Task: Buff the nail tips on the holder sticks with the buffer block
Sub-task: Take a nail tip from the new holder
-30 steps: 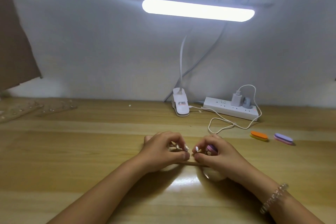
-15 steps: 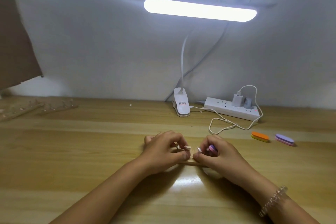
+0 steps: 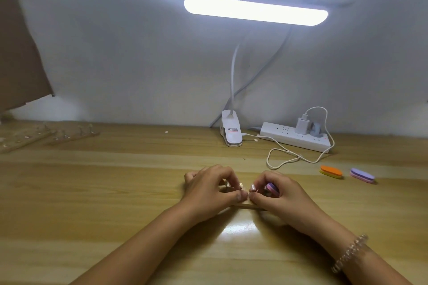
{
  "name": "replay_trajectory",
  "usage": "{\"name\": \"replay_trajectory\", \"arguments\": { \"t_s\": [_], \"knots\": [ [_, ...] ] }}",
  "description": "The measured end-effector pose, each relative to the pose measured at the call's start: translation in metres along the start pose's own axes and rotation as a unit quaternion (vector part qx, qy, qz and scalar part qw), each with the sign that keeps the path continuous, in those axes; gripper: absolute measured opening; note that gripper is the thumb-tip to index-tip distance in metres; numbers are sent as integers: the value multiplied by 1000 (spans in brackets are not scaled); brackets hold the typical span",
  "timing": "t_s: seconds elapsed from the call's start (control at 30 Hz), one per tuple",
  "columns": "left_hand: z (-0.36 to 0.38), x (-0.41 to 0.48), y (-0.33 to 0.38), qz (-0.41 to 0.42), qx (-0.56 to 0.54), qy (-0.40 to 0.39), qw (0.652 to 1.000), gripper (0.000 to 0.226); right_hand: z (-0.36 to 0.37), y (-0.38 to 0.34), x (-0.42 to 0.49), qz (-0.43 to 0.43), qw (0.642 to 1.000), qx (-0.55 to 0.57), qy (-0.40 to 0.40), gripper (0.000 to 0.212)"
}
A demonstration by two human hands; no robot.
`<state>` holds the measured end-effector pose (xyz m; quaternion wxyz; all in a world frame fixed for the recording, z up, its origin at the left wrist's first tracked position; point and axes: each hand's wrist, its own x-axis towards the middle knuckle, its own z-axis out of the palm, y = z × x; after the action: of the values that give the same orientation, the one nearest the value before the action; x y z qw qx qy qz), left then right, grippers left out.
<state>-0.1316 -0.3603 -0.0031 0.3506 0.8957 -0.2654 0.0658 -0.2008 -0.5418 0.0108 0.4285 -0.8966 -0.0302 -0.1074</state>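
Near the middle of the counter (image 3: 92, 192), both hands meet thumb to thumb over a wooden holder stick (image 3: 240, 205) lying left to right. The left hand (image 3: 208, 188) has its grip curled on the stick. The right hand (image 3: 278, 194) has its grip clamped on a purple buffer block (image 3: 270, 187), held just beside small pale nail tips (image 3: 240, 185) between the fingers. To the right lie 2 spare blocks, an orange block (image 3: 331, 171) and a lilac block (image 3: 362, 175). At the far edge stand a lit clip lamp (image 3: 231, 133) and a power strip (image 3: 294, 137).
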Motion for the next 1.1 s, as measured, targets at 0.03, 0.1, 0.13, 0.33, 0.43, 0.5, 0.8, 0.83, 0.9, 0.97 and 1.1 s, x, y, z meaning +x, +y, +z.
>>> {"name": "replay_trajectory", "arguments": {
  "t_s": [0.03, 0.1, 0.13, 0.33, 0.43, 0.5, 0.8, 0.83, 0.9, 0.97, 1.1],
  "knots": [
    [-2, 0, -1, 1, -6, -6, 1000, 23, 0, 0, 0, -2, 1000, -4, -1, 11],
    [-5, 1, -1, 2, -18, -12, 1000, 21, -1, 0, 0, -5, 1000, -9, -4, 12],
    [-5, 1, -1, 2, -20, -13, 1000, 21, -1, 0, 0, -6, 1000, -9, -5, 11],
    [-7, -1, 0, 8, -11, -17, 1000, 22, 0, 1, -3, -1, 1000, -15, 21, 18],
    [-20, 1, -6, -7, -26, -26, 999, 25, -1, 4, -8, 4, 997, -65, 48, 32],
    [-31, 1, -12, -26, -53, -59, 996, 29, -2, 5, -11, 10, 994, -83, 64, 32],
    [-34, -4, -19, -36, -100, -71, 992, 11, -5, 8, -17, 17, 992, -97, 78, 11],
    [-34, -4, -19, -37, -99, -70, 992, 11, -5, 8, -18, 15, 992, -90, 82, 10],
    [-33, -3, -18, -40, -98, -71, 992, 12, -4, 8, -18, 12, 993, -82, 82, 10],
    [-32, -4, -17, -38, -88, -67, 993, 14, -5, 8, -17, 12, 994, -77, 78, 9],
    [-32, -4, -16, -30, -74, -64, 995, 18, -5, 9, -16, 19, 993, -81, 81, 9]
  ]
}}
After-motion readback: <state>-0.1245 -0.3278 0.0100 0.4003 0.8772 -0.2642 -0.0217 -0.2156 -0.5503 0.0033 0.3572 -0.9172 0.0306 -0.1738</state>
